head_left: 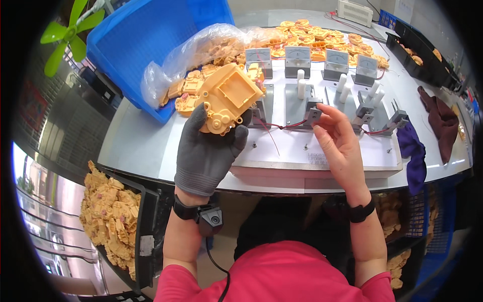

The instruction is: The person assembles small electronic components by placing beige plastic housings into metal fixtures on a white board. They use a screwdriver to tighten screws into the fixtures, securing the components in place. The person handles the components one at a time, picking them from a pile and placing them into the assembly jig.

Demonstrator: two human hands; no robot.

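Note:
A yellow-orange plastic housing [229,95], with a square recess and small round gear shapes, is held up in my left hand [209,151]. That hand wears a dark grey glove, its thumb and fingers closed around the housing's lower end. My right hand [339,141] is bare, its thumb and index finger apart and curved. Their tips are at the right edge of a small grey block [313,113] on a test fixture [293,103]; whether they touch it I cannot tell. Red and black wires [282,127] run from the block leftward.
Behind the fixtures stand several analog meters [298,61]. Similar yellow housings [312,35] pile up at the back, partly under clear plastic. A blue bin [136,55] leans at left; a black crate [146,221] of parts stands below. Dark cloths [413,151] lie at right.

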